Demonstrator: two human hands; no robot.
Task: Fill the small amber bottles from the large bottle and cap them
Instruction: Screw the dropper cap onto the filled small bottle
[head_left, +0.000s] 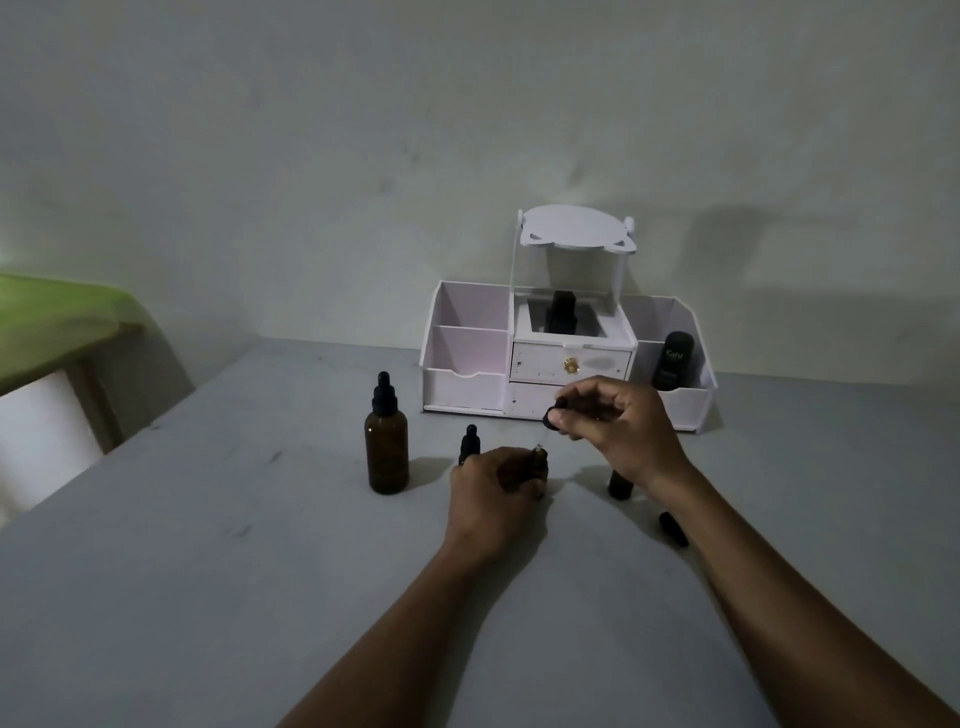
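Left hand (498, 486) grips small amber bottle (538, 462); right hand (618, 423) holds dropper cap (553, 415) above.

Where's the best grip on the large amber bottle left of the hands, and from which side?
Take the large amber bottle around its straight cylindrical body, below the shoulder, not by the narrow dropper cap. It stands upright and alone. Come from its left or front: a capped small bottle and the left hand crowd its right.

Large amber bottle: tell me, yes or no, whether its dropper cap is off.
No. The large amber bottle stands upright on the table with its black dropper cap seated on its neck.
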